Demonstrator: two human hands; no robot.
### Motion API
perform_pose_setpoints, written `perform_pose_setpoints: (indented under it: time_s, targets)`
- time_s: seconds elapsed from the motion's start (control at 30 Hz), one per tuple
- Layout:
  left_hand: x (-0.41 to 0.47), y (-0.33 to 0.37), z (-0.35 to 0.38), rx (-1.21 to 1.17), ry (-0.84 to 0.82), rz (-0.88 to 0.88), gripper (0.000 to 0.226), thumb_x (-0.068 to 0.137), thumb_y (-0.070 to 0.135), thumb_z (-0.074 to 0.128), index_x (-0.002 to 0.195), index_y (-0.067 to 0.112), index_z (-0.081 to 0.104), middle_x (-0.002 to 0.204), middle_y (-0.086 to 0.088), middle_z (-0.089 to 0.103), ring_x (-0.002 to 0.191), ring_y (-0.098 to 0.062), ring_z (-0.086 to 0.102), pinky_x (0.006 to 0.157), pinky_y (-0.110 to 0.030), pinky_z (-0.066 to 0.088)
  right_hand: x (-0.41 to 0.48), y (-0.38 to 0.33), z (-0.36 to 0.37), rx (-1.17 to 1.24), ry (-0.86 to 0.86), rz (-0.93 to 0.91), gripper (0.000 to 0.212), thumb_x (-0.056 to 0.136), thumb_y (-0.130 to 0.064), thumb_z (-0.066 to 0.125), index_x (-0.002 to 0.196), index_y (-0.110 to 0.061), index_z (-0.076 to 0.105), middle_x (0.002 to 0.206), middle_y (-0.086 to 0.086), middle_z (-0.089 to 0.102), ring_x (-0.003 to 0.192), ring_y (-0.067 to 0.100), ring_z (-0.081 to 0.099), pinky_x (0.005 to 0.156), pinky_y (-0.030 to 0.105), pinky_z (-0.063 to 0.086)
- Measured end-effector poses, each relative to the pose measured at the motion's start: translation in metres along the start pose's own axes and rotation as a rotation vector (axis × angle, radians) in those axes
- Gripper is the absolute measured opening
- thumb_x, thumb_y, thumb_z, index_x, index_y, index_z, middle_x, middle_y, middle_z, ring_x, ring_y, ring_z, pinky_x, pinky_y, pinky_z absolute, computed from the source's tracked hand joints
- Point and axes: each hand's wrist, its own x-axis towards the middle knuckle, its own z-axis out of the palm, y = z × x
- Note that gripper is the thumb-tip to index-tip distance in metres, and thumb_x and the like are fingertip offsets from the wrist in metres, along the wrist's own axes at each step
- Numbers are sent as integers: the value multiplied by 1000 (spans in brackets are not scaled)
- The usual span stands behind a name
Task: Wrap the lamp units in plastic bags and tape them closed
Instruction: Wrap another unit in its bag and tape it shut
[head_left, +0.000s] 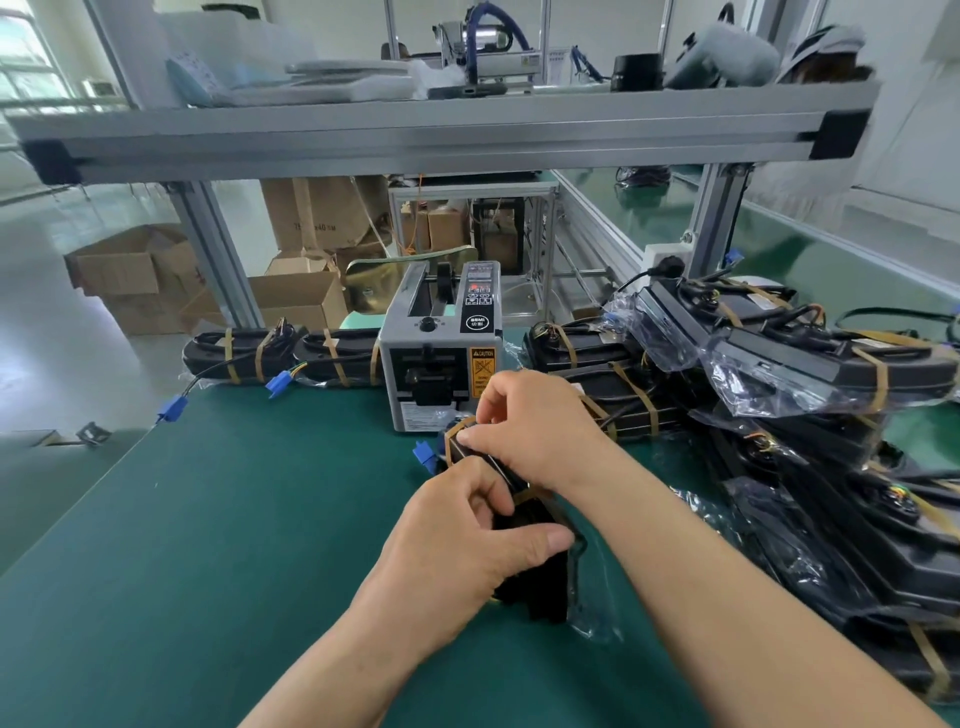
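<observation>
Head view: bagged lamp unit (540, 592) lies on the green table (234, 519), just in front of the tape dispenser (441, 364). Left hand (467, 540) grips its near half, fingers curled around it. Right hand (530, 421) pinches amber tape (460, 427) at its far end. Wrapped units (779, 364) are piled to the right.

The tape dispenser (441, 358) stands far-centre on the workbench (234, 519) — two lamp units (244, 356) lie at its left, a pile of bagged lamp units (810, 374) at its right. One lamp unit (543, 592) lies just near of it; cardboard boxes (298, 301) sit beyond, on the floor.
</observation>
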Motion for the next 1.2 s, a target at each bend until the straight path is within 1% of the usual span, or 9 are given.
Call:
perform_pose_setpoints:
  time_s: [0.13, 0.37, 0.47, 0.57, 0.63, 0.93, 1.07, 1.13, 1.2]
  targets:
    - [1, -2, -3, -15, -2, -11, 55, 43, 67, 80, 75, 31, 54, 52, 16, 35, 52, -8, 31, 50, -24, 31, 2, 4, 1, -13, 40, -13, 18, 91, -29, 67, 76, -21, 61, 77, -9, 61, 79, 13, 57, 69, 27, 38]
    - [0, 0, -8, -55, -60, -5, 47, 47, 63, 80, 72, 31, 57, 51, 16, 38, 50, -4, 32, 45, -14, 31, 3, 16, 7, 219, -28, 145, 23, 99, -29, 59, 81, -14, 61, 74, -5, 60, 70, 12, 53, 59, 22, 39]
    - [13, 6, -14, -219, -34, -50, 35, 63, 53, 79, 61, 25, 59, 51, 13, 43, 48, -7, 34, 45, -13, 31, 3, 18, 12, 206, 2, 138, 23, 99, -29, 58, 79, -17, 58, 76, -5, 60, 74, 14, 54, 60, 25, 39]
    - [53, -2, -26, -477, 235, -237, 25, 91, 31, 68, 70, 19, 66, 52, 7, 48, 44, -7, 36, 42, -16, 29, 2, 18, 13, 194, 24, 120, 23, 98, -31, 58, 79, -18, 58, 74, -6, 60, 69, 11, 53, 57, 20, 37]
    - [84, -10, -35, -617, 355, -384, 18, 96, 24, 63, 82, 14, 69, 57, 7, 52, 42, -5, 39, 41, -17, 30, 0, 19, 14, 198, 30, 111, 25, 99, -32, 57, 77, -20, 56, 72, -6, 59, 64, 9, 52, 55, 21, 37]
    - [150, -19, -32, -874, 310, -736, 19, 97, 32, 62, 83, 21, 59, 49, 11, 48, 30, -2, 36, 34, -13, 24, -2, 20, 13, 246, 30, 107, 26, 99, -32, 57, 77, -19, 55, 66, -6, 57, 57, 8, 49, 52, 20, 39]
    - [163, -17, -26, -947, 403, -721, 9, 95, 19, 62, 89, 18, 57, 46, 7, 50, 36, -3, 37, 33, -12, 22, -1, 22, 14, 251, 43, 104, 26, 99, -32, 58, 76, -20, 56, 67, -6, 58, 59, 8, 50, 53, 21, 38]
    - [165, -16, -23, -959, 457, -683, 4, 95, 15, 60, 96, 15, 56, 55, 5, 51, 33, -3, 39, 32, -11, 24, -1, 23, 15, 259, 49, 109, 26, 99, -32, 59, 76, -20, 56, 67, -6, 57, 58, 8, 49, 53, 21, 38]
    - [166, -14, -20, -930, 465, -611, 11, 95, 14, 55, 86, 13, 51, 64, 3, 45, 36, -4, 40, 31, -12, 28, 0, 24, 15, 268, 58, 124, 26, 98, -32, 59, 76, -20, 57, 66, -7, 57, 58, 7, 49, 52, 20, 36]
